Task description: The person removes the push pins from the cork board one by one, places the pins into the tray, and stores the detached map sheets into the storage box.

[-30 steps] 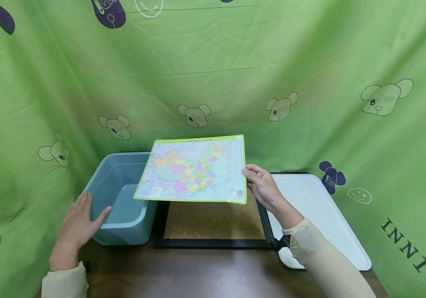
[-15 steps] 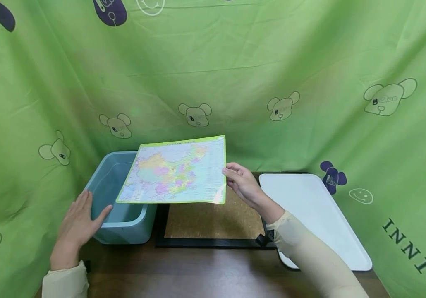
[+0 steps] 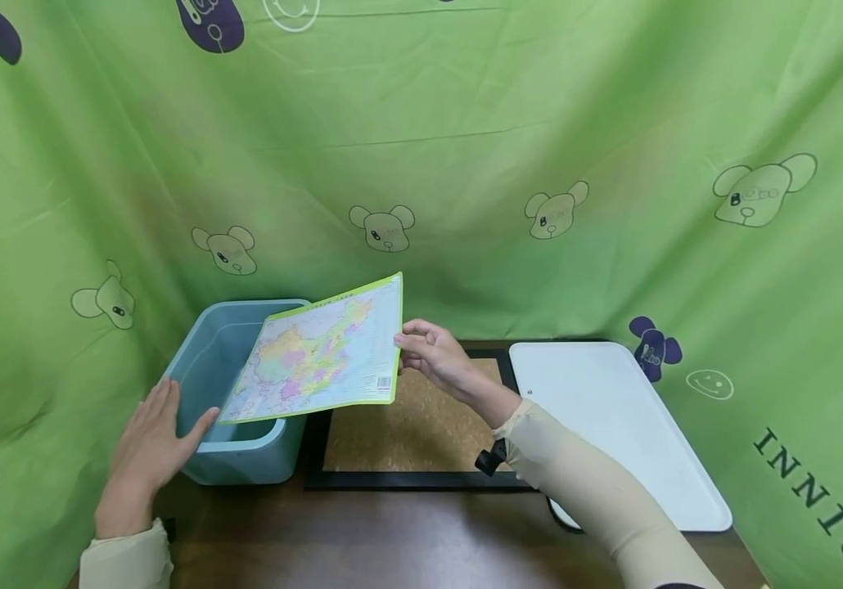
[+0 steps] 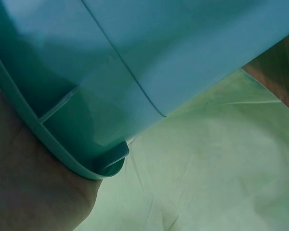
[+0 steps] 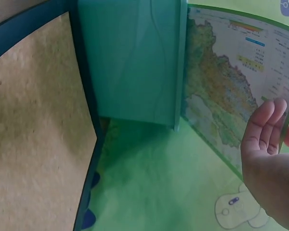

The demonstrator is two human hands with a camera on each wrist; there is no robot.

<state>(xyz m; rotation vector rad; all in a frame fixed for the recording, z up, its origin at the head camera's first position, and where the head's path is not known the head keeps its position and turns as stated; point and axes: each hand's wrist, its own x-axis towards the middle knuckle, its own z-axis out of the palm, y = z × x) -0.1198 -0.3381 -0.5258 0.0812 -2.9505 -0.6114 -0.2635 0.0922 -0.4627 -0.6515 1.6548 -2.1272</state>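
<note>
My right hand (image 3: 432,356) pinches the right edge of a thin map sheet (image 3: 311,352) with a lime-green border. The sheet tilts down to the left, its left part over the blue plastic bin (image 3: 281,429). In the right wrist view, fingers (image 5: 260,125) lie against the back of the sheet, which carries another map (image 5: 221,77). My left hand (image 3: 149,442) rests on the bin's near left rim, fingers straight and thumb spread. The left wrist view shows the palm (image 4: 33,178) against the bin's rim (image 4: 62,151). The sheet hides part of the bin's inside.
A black-framed cork board (image 3: 421,433) lies on the brown table (image 3: 362,540), right of the bin. Farther right, a white board or tray (image 3: 628,433) overlaps its side. A green cloth (image 3: 466,147) with cartoon heads hangs behind and at both sides.
My right hand has carried the map sheet leftward from above the cork board to the bin, and its left side has tipped down. The left hand stays on the rim.
</note>
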